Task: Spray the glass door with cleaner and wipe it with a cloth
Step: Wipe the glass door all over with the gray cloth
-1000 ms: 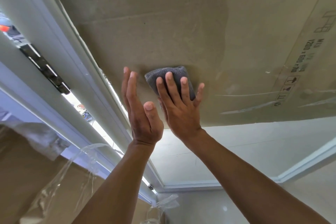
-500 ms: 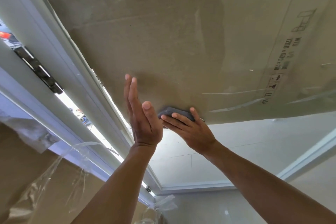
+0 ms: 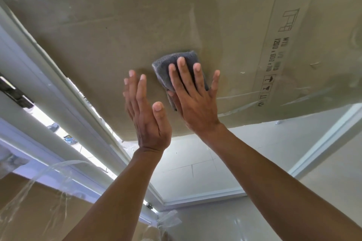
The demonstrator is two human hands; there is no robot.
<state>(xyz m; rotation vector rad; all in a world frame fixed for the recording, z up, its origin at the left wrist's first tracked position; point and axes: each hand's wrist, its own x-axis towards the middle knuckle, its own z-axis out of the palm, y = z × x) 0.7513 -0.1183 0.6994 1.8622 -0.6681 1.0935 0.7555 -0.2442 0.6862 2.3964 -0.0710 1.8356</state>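
The grey cloth (image 3: 168,72) is pressed flat against the glass door (image 3: 109,49) by the R hand (image 3: 194,103). Its fingers are held straight and spread, not curled, so the cloth is pinned under palm and fingers rather than clenched. The index, middle and ring fingertips are laid on the cloth; the little finger is seen off its right edge, on the glass itself. The thumb is mostly hidden at the cloth's lower left edge. The cloth is folded into a thick pad: its top and left parts show beyond the fingertips, and the rest is covered by the hand.

The L hand (image 3: 148,115) is held just beside the cloth, to its left, w/ nothing in it: fingers straight and together, thumb out, palm turned toward the R hand. Whether its fingertips touch the glass can't be told. The hands are apart, w/ a narrow gap btwn them.

Behind the pane a brown cardboard sheet (image 3: 244,11) is seen, w/ printed box marks and handling symbols at the right and strips of clear tape. Below the cardboard's edge a pale surface (image 3: 195,172) w/ thin lines is seen thru the glass. A white door frame (image 3: 49,84) runs diagonally along the left, and a dark fitting (image 3: 15,92) is fixed at far left. Crumpled clear plastic film (image 3: 39,188) is draped over more cardboard at lower left.
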